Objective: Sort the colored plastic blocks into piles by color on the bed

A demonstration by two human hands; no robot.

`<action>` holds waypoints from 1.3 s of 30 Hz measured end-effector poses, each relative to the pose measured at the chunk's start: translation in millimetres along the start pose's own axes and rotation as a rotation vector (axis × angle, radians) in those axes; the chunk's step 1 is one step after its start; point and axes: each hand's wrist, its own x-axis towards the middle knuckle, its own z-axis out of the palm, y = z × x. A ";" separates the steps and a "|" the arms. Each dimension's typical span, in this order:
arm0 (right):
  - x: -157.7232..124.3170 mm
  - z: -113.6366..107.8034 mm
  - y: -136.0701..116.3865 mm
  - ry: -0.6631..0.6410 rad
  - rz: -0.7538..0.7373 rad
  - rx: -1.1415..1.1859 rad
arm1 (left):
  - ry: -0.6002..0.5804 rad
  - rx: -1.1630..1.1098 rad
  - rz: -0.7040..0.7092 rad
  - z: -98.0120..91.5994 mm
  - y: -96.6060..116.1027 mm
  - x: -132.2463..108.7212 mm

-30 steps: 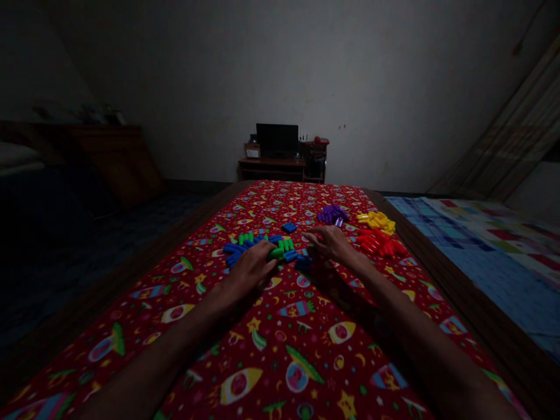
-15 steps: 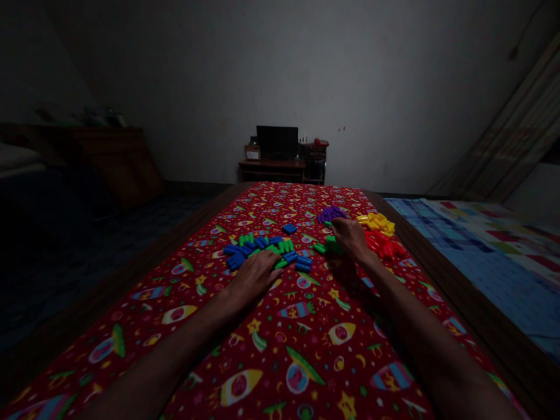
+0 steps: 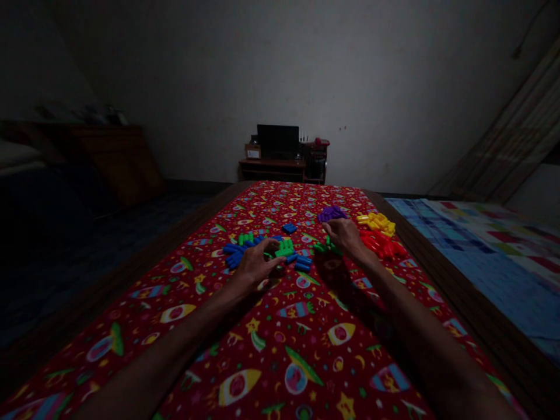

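Small plastic tube-like pieces lie in colour groups on a red cloth with a rocket print (image 3: 245, 373). My left hand (image 3: 256, 265) is open at the near edge of a mixed heap, thumb and fingers apart around green pieces (image 3: 285, 248). Blue pieces (image 3: 234, 256) spread to its left, partly hidden by the hand. Over a small green pile (image 3: 322, 248) hovers my right hand (image 3: 345, 234), its fingers loosely parted and nothing visible between them. Beyond it sits a purple pile (image 3: 331, 213). Red pieces (image 3: 382, 245) lie right of that hand, with yellow ones (image 3: 377, 223) behind.
Two small blue groups lie apart from the heap, one farther back (image 3: 289, 228) and one nearer (image 3: 303, 263). A desk with a monitor (image 3: 278, 142) stands against the far wall. Patterned bedding (image 3: 476, 251) covers the right side; a wooden cabinet (image 3: 118, 160) stands left.
My right hand has lowered slightly left and let go of a green piece over the green pile. My left hand has drawn back a little and its thumb and fingers have spread.
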 end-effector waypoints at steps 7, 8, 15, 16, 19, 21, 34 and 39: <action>-18.4 20.0 -52.2 -0.315 -0.561 0.354 | -0.017 -0.215 -0.029 5.2 -1.9 0.6; -18.2 21.9 -51.0 -0.280 -0.532 0.328 | -0.015 -0.190 -0.008 3.6 -3.3 1.0; -4.8 25.8 2.7 -0.012 -0.186 -0.048 | -0.033 0.462 0.319 -10.2 -26.3 -2.3; -5.0 28.2 10.2 -0.011 -0.168 -0.089 | -0.050 0.524 0.333 -10.5 -29.2 -3.0; -8.6 37.2 25.7 -0.014 -0.151 -0.123 | -0.070 0.636 0.332 -9.3 -31.5 -4.1; -10.3 40.4 29.4 -0.003 -0.161 -0.103 | -0.081 0.688 0.318 -8.4 -28.5 -4.0; -25.4 38.4 -52.0 -0.095 -0.603 0.265 | 0.008 0.399 0.399 -8.9 -17.0 -1.0; -28.0 44.0 -55.1 -0.151 -0.424 0.139 | -0.087 0.177 0.339 2.2 -24.0 1.0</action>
